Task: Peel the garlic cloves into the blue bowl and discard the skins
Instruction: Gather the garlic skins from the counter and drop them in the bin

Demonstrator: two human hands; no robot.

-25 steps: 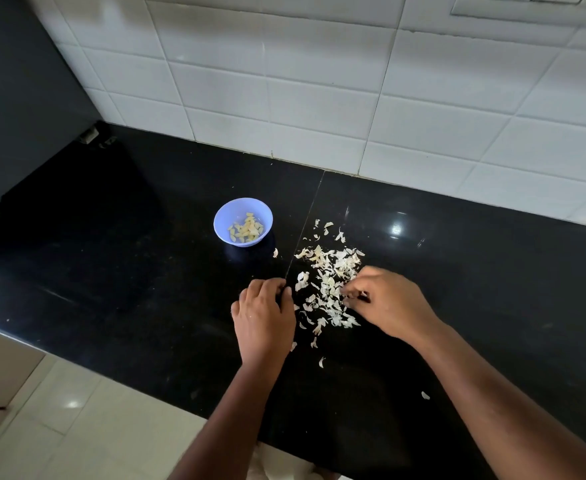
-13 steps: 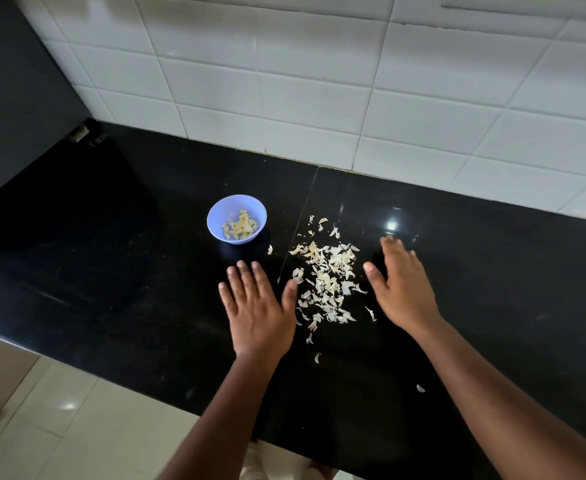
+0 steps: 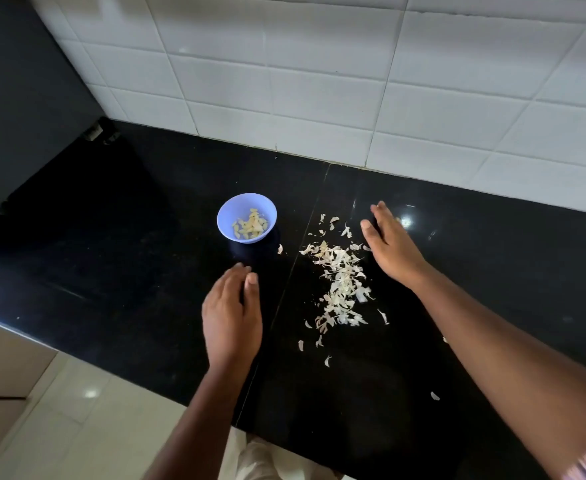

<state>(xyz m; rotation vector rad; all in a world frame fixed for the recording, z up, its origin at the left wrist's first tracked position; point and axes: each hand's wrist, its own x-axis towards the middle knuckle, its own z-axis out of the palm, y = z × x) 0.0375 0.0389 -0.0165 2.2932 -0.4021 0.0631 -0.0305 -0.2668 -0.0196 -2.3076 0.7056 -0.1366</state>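
Head view is showing us the garlic skins (image 3: 340, 282) lying in a loose, papery scatter on the black tabletop (image 3: 492, 258), with a few strays nearer the front edge and one flake just beside the blue bowl (image 3: 229, 216). That bowl is sitting to the left of the scatter, apart from it, and is holding the peeled cloves (image 3: 250, 226), so we are judging the peeling as finished and the gathering of skins as the step in hand. Our right hand (image 3: 390, 245) is lying flat with fingers straight at the far right edge of the scatter, holding nothing; our left hand (image 3: 231, 313) is hovering or resting near the bowl on the other side of the seam, fingers loosely extended, also holding nothing. To do this well, we are thinking of keeping the right palm low against the tabletop and raking the flakes toward the left hand, using it as a wall so the pile is closing rather than spreading. Skins this light are likely to flutter, so slow, sweeping strokes are suiting them better than quick ones. We are also minding the bowl: a careless left elbow or a pushed flake could be sending skins back among the cloves. The strays near the front edge are needing a separate pass.
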